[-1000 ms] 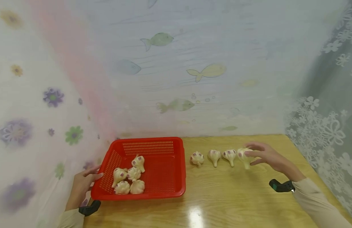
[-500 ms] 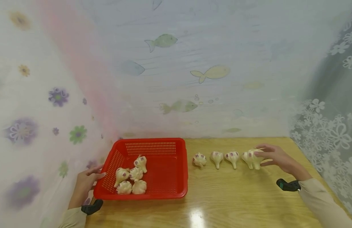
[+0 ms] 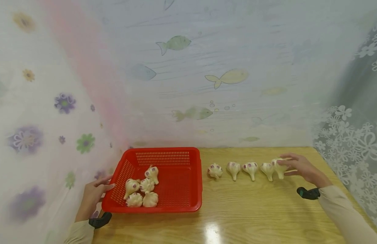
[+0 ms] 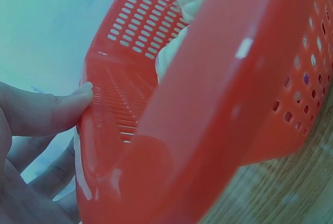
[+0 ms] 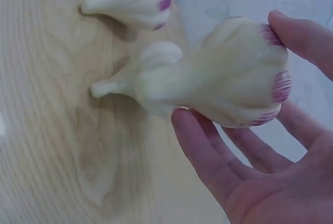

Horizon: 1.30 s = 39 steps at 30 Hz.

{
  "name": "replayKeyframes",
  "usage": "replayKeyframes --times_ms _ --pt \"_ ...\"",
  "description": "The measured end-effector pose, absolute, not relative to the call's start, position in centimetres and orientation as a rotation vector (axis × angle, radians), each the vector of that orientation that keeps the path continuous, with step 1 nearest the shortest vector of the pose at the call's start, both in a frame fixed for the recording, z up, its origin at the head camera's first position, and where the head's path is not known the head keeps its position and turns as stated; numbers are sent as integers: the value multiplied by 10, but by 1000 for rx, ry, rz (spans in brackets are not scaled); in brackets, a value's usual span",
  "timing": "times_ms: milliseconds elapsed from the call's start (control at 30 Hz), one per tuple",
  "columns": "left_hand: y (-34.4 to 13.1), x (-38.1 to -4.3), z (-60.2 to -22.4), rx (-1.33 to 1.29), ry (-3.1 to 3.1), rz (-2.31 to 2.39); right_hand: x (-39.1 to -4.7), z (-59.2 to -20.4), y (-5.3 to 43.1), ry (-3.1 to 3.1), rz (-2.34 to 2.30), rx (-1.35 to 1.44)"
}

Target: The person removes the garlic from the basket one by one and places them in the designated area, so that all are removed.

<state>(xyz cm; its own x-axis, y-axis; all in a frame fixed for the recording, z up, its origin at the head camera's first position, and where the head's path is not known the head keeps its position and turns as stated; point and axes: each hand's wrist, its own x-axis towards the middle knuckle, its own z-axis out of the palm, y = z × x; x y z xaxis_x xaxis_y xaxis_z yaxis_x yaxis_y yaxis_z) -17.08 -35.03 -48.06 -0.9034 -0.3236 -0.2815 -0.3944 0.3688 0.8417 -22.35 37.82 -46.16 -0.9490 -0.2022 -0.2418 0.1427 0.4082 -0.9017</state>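
Note:
My right hand point(image 3: 302, 169) pinches a garlic bulb point(image 5: 239, 73) with purple patches between thumb and fingers, its stem towards the table. In the right wrist view this bulb partly covers another garlic bulb point(image 5: 156, 54) lying on the wood. My left hand point(image 3: 92, 195) grips the left rim of a red plastic basket point(image 3: 176, 210), thumb over the edge and the other fingers outside. Several garlic bulbs lie at the left inside the basket, among them one bulb point(image 3: 151, 173) at the back. A row of garlic bulbs stretches right of the basket, starting with a purple-marked bulb point(image 3: 214, 171).
The wooden table point(image 3: 252, 213) reaches back to a pale wall hanging point(image 3: 188, 81) with printed fish. A flowered sheet point(image 3: 38, 162) closes in the left side. At the right hangs a grey curtain point(image 3: 356, 128) with white flowers.
My right hand has moved right with its garlic bulb, bringing into view another bulb in the row. My left hand stays on the basket rim; the head view has shifted slightly.

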Motion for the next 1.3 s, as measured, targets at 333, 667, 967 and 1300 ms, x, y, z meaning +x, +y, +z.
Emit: replayKeyframes --times_ms 333,667,967,1300 --pt "-352 -171 -480 -680 2528 1602 -226 -484 391 2423 -1548 -7" --pt "-352 -170 -478 -685 2551 1590 -228 -501 397 2453 -1533 33" --pt "-349 -170 -480 -635 2571 1574 -223 -511 400 2481 -1495 137" --pt "-351 -171 -480 -662 2543 1574 -226 -521 401 2488 -1558 236"
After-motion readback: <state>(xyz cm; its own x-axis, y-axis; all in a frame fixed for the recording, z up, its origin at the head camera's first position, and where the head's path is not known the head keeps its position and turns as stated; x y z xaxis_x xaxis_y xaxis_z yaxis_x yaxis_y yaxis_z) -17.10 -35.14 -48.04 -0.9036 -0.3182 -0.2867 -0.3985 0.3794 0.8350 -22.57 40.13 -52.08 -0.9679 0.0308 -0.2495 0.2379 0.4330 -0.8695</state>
